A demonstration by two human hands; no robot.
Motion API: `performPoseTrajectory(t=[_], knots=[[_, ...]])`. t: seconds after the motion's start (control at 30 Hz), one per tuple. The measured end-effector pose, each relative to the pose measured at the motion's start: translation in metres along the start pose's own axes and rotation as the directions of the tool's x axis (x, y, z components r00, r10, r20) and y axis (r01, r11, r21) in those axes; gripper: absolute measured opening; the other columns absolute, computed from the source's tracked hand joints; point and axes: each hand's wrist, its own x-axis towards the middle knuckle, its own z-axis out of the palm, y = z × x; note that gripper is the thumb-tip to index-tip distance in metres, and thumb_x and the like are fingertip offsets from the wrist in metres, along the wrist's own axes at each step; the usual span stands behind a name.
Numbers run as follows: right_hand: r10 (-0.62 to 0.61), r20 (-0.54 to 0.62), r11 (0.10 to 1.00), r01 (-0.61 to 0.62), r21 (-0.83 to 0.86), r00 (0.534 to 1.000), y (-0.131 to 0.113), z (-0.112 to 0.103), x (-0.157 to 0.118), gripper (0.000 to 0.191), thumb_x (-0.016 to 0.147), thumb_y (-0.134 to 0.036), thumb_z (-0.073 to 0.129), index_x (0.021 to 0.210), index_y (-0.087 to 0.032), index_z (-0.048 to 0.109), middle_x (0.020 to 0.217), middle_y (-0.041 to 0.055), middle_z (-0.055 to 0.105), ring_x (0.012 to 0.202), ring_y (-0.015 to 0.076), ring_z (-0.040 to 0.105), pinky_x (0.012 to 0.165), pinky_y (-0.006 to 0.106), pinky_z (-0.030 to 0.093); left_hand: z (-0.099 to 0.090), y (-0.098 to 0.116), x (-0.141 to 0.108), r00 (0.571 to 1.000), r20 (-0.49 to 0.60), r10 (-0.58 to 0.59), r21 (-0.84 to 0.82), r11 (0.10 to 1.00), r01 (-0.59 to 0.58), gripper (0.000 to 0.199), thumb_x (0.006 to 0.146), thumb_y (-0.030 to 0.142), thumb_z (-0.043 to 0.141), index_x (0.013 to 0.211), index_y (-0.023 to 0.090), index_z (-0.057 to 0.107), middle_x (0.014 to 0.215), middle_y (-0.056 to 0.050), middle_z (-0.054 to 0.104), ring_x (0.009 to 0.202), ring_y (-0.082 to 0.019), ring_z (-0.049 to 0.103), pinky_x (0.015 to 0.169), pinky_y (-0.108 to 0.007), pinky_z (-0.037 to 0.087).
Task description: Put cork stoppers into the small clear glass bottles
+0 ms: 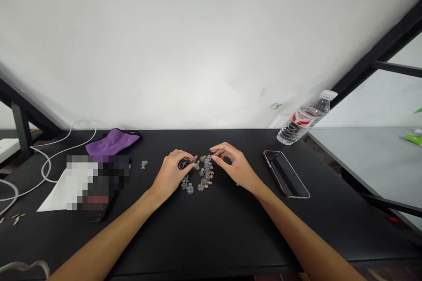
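Observation:
Small clear glass bottles lie on the black table in front of me. My left hand (pixel 171 171) pinches a tiny corked glass bottle (pixel 193 160) between thumb and index finger, above the loose ones. Beneath its fingers sit several cork-less bottles, among them a small bottle (pixel 190 189) at the near end. To the right runs a line of corked bottles (pixel 207 177), their corks facing right. My right hand (pixel 232 164) hovers at the line's far end, thumb and index finger slightly apart, the thumb tip close to a corked bottle (pixel 208 158).
A phone (pixel 286 174) lies right of my right hand, with a tilted water bottle (pixel 305 118) behind it. On the left are a purple cloth (pixel 113 142), white paper (pixel 62 193), a white cable (pixel 49 158) and a lone glass piece (pixel 144 164). A white wall stands behind the table.

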Motion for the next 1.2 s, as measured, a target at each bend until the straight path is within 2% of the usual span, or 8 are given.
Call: performPoseTrajectory(t=[0.33,0.67,0.77,0.87,1.0,1.1,1.13,1.2], knots=[[0.003,0.008,1.000,-0.003,0.020,1.000,0.002,-0.003,0.001,0.015,0.100,-0.033,0.061,0.102,-0.022,0.072,0.100,0.0055,0.066,0.092,0.0201,0.066,0.085,0.034,0.054,0.009,-0.001,-0.004,0.987,0.124,0.102,0.018,0.994,-0.105,0.004,0.093,0.023,0.072,0.097,0.023,0.073,0.099,-0.003,0.074,0.100,-0.022,0.062,0.092,-0.038,0.049],[0.006,-0.003,1.000,-0.006,0.014,1.000,0.002,-0.005,0.001,0.016,0.100,-0.034,0.061,0.101,-0.023,0.072,0.100,0.0056,0.067,0.092,0.0208,0.066,0.084,0.033,0.054,0.008,0.000,-0.002,0.979,0.157,0.128,-0.008,0.992,-0.129,0.014,0.099,0.027,0.063,0.106,0.023,0.074,0.101,-0.004,0.074,0.101,-0.022,0.062,0.095,-0.037,0.048],[0.008,-0.015,1.000,-0.008,0.004,1.000,0.003,-0.009,0.003,0.017,0.100,-0.034,0.060,0.100,-0.022,0.072,0.098,0.0055,0.066,0.093,0.0207,0.065,0.083,0.033,0.052,0.000,-0.001,0.001,0.984,0.139,0.109,0.040,0.993,-0.115,0.013,0.100,0.024,0.060,0.102,0.022,0.073,0.098,-0.003,0.071,0.097,-0.020,0.061,0.095,-0.036,0.046],[0.014,-0.004,0.999,-0.014,-0.044,1.000,0.005,-0.017,0.005,0.018,0.099,-0.035,0.060,0.098,-0.021,0.072,0.097,0.0055,0.067,0.090,0.0206,0.065,0.081,0.033,0.051,-0.012,-0.007,0.006,0.993,0.114,0.019,0.111,0.993,-0.031,0.015,0.100,0.023,0.057,0.103,0.022,0.071,0.094,-0.003,0.066,0.091,-0.019,0.060,0.087,-0.033,0.046],[0.083,0.087,0.986,-0.070,-0.149,0.993,0.004,-0.040,0.006,0.023,0.097,-0.041,0.062,0.096,-0.020,0.072,0.088,0.0039,0.069,0.078,0.0186,0.060,0.072,0.032,0.047,-0.026,-0.018,0.013,0.974,0.203,-0.102,0.149,0.986,0.073,0.016,0.097,0.026,0.057,0.097,0.022,0.072,0.087,-0.001,0.061,0.075,-0.016,0.056,0.073,-0.029,0.045],[0.153,0.175,0.969,-0.113,-0.218,0.973,0.002,-0.063,0.005,0.029,0.095,-0.046,0.063,0.091,-0.019,0.071,0.076,0.0010,0.062,0.068,0.0157,0.053,0.063,0.029,0.042,-0.034,-0.022,0.017,0.941,0.289,-0.174,0.127,0.982,0.142,0.018,0.094,0.031,0.058,0.091,0.021,0.073,0.082,-0.001,0.061,0.069,-0.015,0.054,0.067,-0.027,0.045],[0.192,0.236,0.965,-0.140,-0.220,0.953,0.001,-0.071,0.004,0.031,0.095,-0.048,0.063,0.090,-0.018,0.071,0.073,0.0003,0.061,0.066,0.0152,0.051,0.062,0.029,0.041,-0.036,-0.022,0.017,0.930,0.308,-0.200,0.122,0.978,0.169,0.019,0.093,0.033,0.060,0.091,0.021,0.073,0.081,-0.001,0.062,0.069,-0.015,0.054,0.065,-0.027,0.045],[0.284,0.388,0.950,-0.203,-0.238,0.877,0.002,-0.085,0.003,0.034,0.091,-0.051,0.066,0.092,-0.018,0.072,0.071,0.0002,0.060,0.065,0.0156,0.052,0.062,0.028,0.042,-0.039,-0.021,0.018,0.912,0.337,-0.235,0.120,0.971,0.206,0.020,0.090,0.038,0.065,0.090,0.020,0.074,0.080,-0.002,0.063,0.069,-0.016,0.055,0.065,-0.027,0.045]])
